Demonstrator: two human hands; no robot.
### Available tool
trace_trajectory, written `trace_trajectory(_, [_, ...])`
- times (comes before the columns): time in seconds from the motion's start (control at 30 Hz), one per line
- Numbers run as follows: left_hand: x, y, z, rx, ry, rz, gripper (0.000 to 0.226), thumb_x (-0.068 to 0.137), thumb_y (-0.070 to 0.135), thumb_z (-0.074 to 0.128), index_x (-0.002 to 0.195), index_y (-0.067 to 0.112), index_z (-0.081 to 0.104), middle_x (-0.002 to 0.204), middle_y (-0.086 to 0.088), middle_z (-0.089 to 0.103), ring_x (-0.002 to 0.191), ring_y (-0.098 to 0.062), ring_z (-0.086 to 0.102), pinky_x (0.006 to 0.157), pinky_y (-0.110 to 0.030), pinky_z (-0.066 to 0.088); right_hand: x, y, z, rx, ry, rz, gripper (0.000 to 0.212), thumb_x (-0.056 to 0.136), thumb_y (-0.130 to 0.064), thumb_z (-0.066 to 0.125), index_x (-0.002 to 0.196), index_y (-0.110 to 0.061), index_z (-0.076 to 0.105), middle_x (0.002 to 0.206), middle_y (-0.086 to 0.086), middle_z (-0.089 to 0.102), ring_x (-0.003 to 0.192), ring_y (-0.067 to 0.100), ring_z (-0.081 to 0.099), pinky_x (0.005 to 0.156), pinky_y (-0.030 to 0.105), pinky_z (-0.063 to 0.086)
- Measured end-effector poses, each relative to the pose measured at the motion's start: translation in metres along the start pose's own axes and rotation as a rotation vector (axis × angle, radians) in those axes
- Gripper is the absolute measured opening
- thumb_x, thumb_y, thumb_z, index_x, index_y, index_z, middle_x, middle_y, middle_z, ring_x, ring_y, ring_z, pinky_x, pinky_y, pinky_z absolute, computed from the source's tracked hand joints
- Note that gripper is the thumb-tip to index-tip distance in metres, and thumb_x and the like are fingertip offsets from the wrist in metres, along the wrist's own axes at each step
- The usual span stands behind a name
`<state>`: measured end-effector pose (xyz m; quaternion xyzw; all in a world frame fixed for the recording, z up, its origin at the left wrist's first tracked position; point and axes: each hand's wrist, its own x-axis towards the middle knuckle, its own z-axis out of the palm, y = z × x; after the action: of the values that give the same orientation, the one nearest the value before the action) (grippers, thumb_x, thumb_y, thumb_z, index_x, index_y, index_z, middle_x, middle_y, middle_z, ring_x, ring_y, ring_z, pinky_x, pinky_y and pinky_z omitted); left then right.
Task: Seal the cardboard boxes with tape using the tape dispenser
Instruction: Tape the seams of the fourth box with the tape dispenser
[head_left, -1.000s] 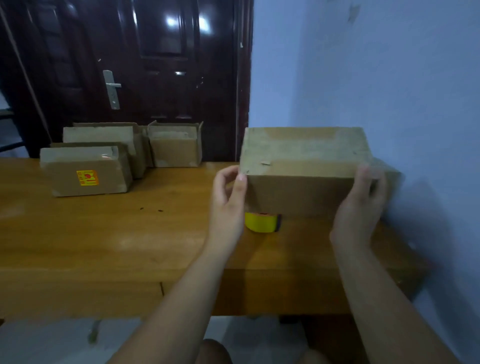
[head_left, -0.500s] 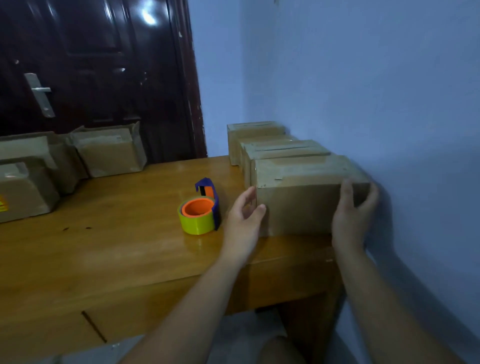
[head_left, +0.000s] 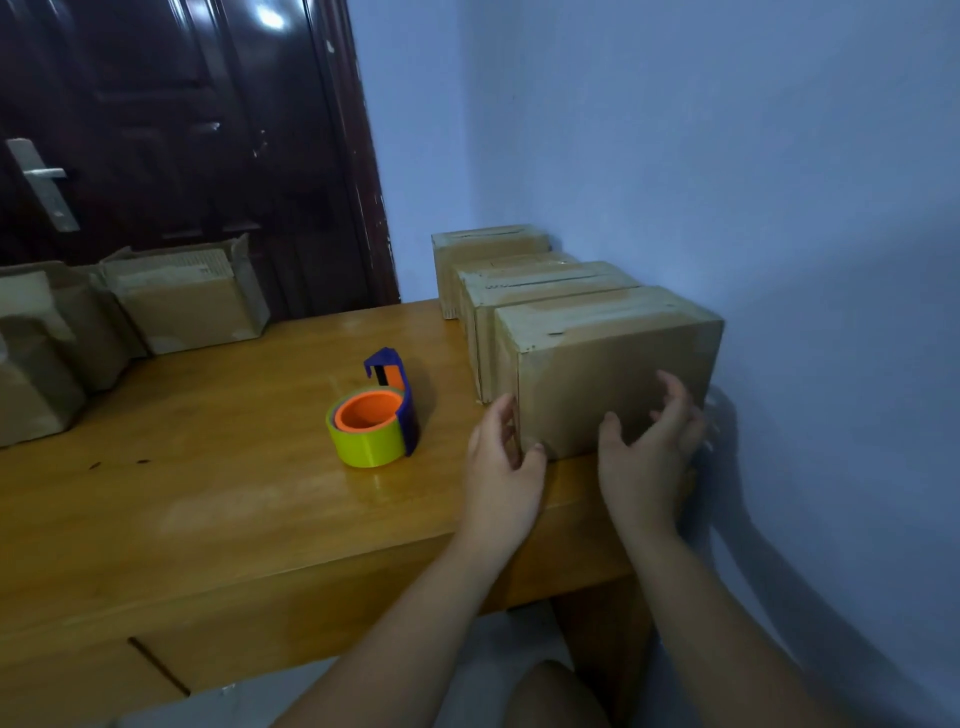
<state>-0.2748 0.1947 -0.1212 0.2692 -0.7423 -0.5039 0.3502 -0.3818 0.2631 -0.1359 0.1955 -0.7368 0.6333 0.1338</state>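
A taped cardboard box (head_left: 597, 374) stands at the table's right end, nearest me in a row with two more taped boxes (head_left: 540, 283) behind it along the wall. My left hand (head_left: 501, 467) lies at its lower left corner, fingers along the side and thumb touching the front face. My right hand (head_left: 644, 457) hovers at the front face with fingers spread and loosely bent, holding nothing. The tape dispenser (head_left: 371, 426), a yellow-green roll with an orange core and a blue frame, stands on the table to the left of my hands.
The wooden table (head_left: 208, 493) runs to the left. Open-flapped cardboard boxes (head_left: 182, 301) stand at its far left in front of a dark door (head_left: 156, 130). A blue wall (head_left: 779, 208) closes off the right side, right behind the row.
The box was carried to the right and set down at the front of the row. Since then my right hand has come off its right side to the front face.
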Motion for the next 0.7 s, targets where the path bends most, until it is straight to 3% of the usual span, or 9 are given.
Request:
trace_trajectory(0.07, [0.0, -0.001, -0.003, -0.025, -0.04, 0.002, 0.061, 0.092, 0.011, 0.056, 0.143, 0.032, 0.03, 0.144, 0.01, 0.037, 0.127, -0.002, 0.037, 0.099, -0.015, 0.035, -0.007, -0.004, 0.005, 0.002, -0.016, -0.046, 0.061, 0.085, -0.01, 0.065, 0.138, -0.019, 0.036, 0.138, 0.011, 0.031, 0.121, 0.022, 0.041, 0.091, 0.03, 0.042])
trace_trajectory(0.17, [-0.003, 0.002, -0.014, 0.007, 0.002, 0.085, 0.064, 0.091, 0.009, 0.057, 0.144, 0.032, 0.029, 0.146, 0.01, 0.035, 0.134, -0.005, 0.033, 0.111, -0.034, 0.034, -0.02, -0.015, 0.013, -0.029, 0.017, -0.231, 0.055, 0.083, -0.009, 0.064, 0.133, -0.014, 0.042, 0.131, 0.014, 0.037, 0.119, 0.017, 0.036, 0.096, 0.033, 0.04])
trace_trajectory(0.3, [-0.001, 0.017, -0.049, 0.38, 0.202, 0.398, 0.047, 0.09, 0.011, 0.056, 0.135, 0.022, 0.046, 0.14, 0.005, 0.041, 0.132, -0.008, 0.032, 0.112, -0.033, 0.031, -0.037, -0.05, 0.029, -0.025, -0.076, -0.538, 0.045, 0.082, -0.021, 0.052, 0.125, -0.016, 0.043, 0.122, 0.011, 0.043, 0.115, 0.008, 0.033, 0.097, 0.01, 0.028])
trace_trajectory(0.4, [0.007, 0.023, -0.092, 0.72, 0.338, 0.551, 0.033, 0.085, 0.012, 0.055, 0.117, 0.013, 0.061, 0.135, -0.009, 0.05, 0.131, -0.028, 0.038, 0.106, -0.034, 0.028, -0.042, -0.085, 0.05, -0.003, -0.218, -0.665, 0.043, 0.083, -0.021, 0.048, 0.125, -0.019, 0.043, 0.118, 0.007, 0.046, 0.109, 0.008, 0.042, 0.093, 0.013, 0.037])
trace_trajectory(0.53, [0.018, 0.016, -0.165, 1.042, 0.434, 0.484, 0.029, 0.081, 0.014, 0.057, 0.109, 0.011, 0.066, 0.135, -0.017, 0.05, 0.131, -0.036, 0.038, 0.107, -0.042, 0.031, -0.05, -0.135, 0.087, -0.02, -0.498, -0.761, 0.044, 0.088, -0.014, 0.056, 0.131, -0.019, 0.047, 0.119, 0.001, 0.047, 0.086, 0.005, 0.052, 0.071, 0.02, 0.052])
trace_trajectory(0.63, [0.024, 0.005, -0.225, 1.144, 0.496, 0.324, 0.03, 0.082, 0.013, 0.061, 0.112, 0.012, 0.065, 0.141, -0.017, 0.044, 0.135, -0.035, 0.032, 0.11, -0.044, 0.029, -0.062, -0.171, 0.125, -0.108, -0.791, -0.689, 0.049, 0.091, -0.017, 0.056, 0.135, -0.031, 0.04, 0.124, -0.004, 0.04, 0.08, 0.01, 0.055, 0.075, 0.035, 0.054])
trace_trajectory(0.7, [0.029, -0.002, -0.265, 1.174, 0.512, 0.187, 0.035, 0.086, 0.018, 0.058, 0.12, 0.014, 0.061, 0.148, -0.014, 0.036, 0.139, -0.033, 0.023, 0.113, -0.042, 0.022, -0.074, -0.192, 0.155, -0.111, -0.935, -0.631, 0.05, 0.093, -0.019, 0.055, 0.136, -0.034, 0.037, 0.126, -0.004, 0.04, 0.081, 0.009, 0.056, 0.076, 0.031, 0.052])
